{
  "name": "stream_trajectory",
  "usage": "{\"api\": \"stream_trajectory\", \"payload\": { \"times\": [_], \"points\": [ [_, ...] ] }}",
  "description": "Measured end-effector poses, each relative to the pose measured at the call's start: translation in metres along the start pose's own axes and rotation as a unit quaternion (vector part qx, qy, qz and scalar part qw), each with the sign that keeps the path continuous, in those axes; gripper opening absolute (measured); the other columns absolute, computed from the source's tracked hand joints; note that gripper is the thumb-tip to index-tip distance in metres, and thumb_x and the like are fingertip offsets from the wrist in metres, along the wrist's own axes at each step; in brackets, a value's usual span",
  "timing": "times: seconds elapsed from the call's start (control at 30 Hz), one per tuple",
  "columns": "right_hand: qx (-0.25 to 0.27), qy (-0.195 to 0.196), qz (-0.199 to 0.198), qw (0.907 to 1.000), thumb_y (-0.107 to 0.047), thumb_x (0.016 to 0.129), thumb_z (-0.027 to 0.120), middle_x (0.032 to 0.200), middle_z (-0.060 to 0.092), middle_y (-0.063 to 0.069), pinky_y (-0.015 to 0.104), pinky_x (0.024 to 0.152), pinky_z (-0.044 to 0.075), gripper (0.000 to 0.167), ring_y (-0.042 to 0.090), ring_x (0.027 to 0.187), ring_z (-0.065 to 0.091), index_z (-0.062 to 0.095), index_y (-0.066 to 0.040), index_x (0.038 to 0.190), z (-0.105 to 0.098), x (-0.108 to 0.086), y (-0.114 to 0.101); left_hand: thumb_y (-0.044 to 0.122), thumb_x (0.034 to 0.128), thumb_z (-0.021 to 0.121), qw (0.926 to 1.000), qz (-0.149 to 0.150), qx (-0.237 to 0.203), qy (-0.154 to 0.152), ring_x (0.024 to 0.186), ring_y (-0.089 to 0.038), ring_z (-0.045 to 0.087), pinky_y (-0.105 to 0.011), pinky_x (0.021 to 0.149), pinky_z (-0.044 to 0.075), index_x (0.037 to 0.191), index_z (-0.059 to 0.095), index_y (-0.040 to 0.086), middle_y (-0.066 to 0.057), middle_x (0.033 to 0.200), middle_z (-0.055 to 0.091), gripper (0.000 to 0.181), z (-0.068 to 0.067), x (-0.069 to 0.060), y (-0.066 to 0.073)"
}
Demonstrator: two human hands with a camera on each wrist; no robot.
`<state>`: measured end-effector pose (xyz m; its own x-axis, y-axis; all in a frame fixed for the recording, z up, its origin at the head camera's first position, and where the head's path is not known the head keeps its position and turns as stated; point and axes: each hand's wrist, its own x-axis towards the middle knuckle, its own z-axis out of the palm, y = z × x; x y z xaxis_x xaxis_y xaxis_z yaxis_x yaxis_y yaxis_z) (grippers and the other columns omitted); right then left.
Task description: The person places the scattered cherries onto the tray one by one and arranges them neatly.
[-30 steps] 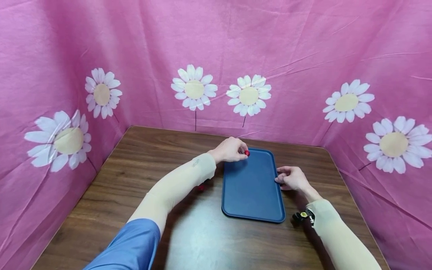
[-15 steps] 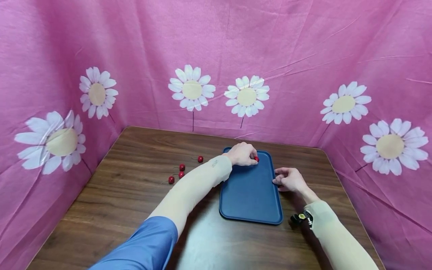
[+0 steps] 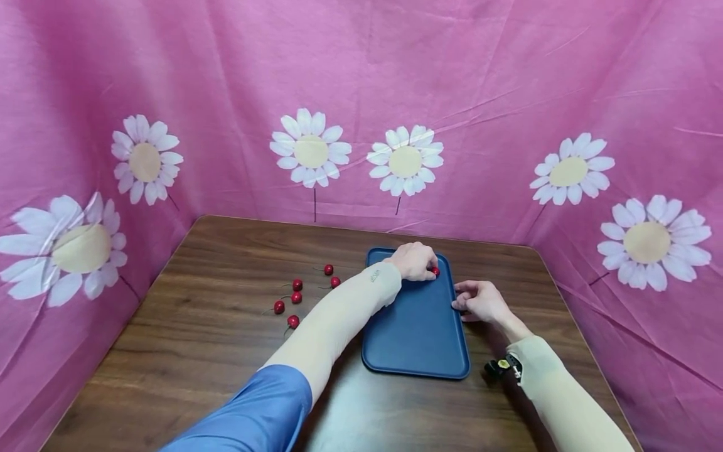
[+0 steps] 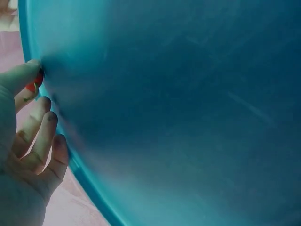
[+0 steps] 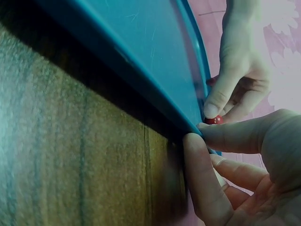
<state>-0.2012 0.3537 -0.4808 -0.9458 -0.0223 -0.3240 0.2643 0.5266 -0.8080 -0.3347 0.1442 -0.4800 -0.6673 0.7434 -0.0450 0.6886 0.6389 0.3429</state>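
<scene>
Head view: left grip [image 3: 414, 260] pinches cherry [image 3: 435, 272], right grip [image 3: 482, 301] tray rim [image 3: 415, 373]; sleeve lettering [image 3: 374, 275] illegible.

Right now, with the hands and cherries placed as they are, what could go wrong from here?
The round cherry that the left hand pinches at the tray's far right corner might roll across the flat tray once released. The beige sleeve passes close to the loose cherries and could knock one when drawn back. The right hand holds the tray's rim, so a tug might shift it.
</scene>
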Motion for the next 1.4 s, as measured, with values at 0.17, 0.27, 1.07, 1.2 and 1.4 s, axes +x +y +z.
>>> {"api": "stream_trajectory", "payload": {
  "times": [0.17, 0.27, 1.07, 1.2, 1.4],
  "points": [
    [0.000, -0.002, -0.003, 1.0000, 0.008, 0.101, 0.069, 0.089, 0.077, 0.003, 0.036, 0.070, 0.070, 0.051, 0.008, 0.081, 0.073, 0.055, 0.019, 0.149, 0.0004, 0.0003, -0.0034, 0.044, 0.1067, 0.077, 1.0000, -0.003, 0.004, 0.003, 0.114, -0.009, 0.073, -0.032, 0.104, 0.062, 0.137, 0.082, 0.030, 0.008, 0.132, 0.081, 0.034, -0.0014, 0.0008, -0.0034],
    [0.003, -0.001, -0.003, 1.0000, 0.008, 0.102, 0.067, 0.088, 0.077, 0.003, 0.035, 0.070, 0.069, 0.050, 0.008, 0.082, 0.074, 0.055, 0.019, 0.149, 0.0002, 0.0002, -0.0041, 0.043, 0.1069, 0.077, 1.0000, -0.007, -0.003, 0.001, 0.115, -0.010, 0.073, -0.034, 0.106, 0.062, 0.138, 0.081, 0.028, 0.006, 0.134, 0.081, 0.034, -0.0032, -0.0001, -0.0047],
    [0.004, 0.000, -0.008, 1.0000, 0.008, 0.100, 0.065, 0.084, 0.072, -0.002, 0.037, 0.072, 0.070, 0.050, 0.011, 0.084, 0.075, 0.054, 0.020, 0.147, 0.0015, 0.0017, 0.0028, 0.043, 0.1044, 0.081, 0.9999, 0.008, 0.011, 0.005, 0.099, -0.009, 0.071, -0.032, 0.091, 0.062, 0.124, 0.084, 0.026, 0.009, 0.110, 0.079, 0.026, 0.0014, 0.0019, -0.0088],
    [0.005, 0.000, -0.007, 1.0000, 0.008, 0.100, 0.065, 0.084, 0.073, -0.003, 0.038, 0.072, 0.070, 0.049, 0.011, 0.085, 0.076, 0.055, 0.020, 0.147, 0.0019, 0.0009, 0.0024, 0.041, 0.1046, 0.081, 0.9999, 0.006, 0.004, 0.009, 0.093, -0.010, 0.069, -0.031, 0.087, 0.060, 0.115, 0.084, 0.025, 0.009, 0.103, 0.077, 0.019, 0.0027, 0.0020, -0.0059],
    [0.013, 0.001, -0.008, 0.9999, 0.009, 0.098, 0.065, 0.082, 0.072, -0.005, 0.037, 0.072, 0.070, 0.050, 0.009, 0.083, 0.076, 0.055, 0.020, 0.146, 0.0020, 0.0014, 0.0026, 0.042, 0.1047, 0.081, 0.9999, 0.000, 0.001, 0.015, 0.094, -0.009, 0.069, -0.032, 0.090, 0.061, 0.121, 0.084, 0.025, 0.009, 0.106, 0.078, 0.023, 0.0053, 0.0034, 0.0000]
  ]
}}
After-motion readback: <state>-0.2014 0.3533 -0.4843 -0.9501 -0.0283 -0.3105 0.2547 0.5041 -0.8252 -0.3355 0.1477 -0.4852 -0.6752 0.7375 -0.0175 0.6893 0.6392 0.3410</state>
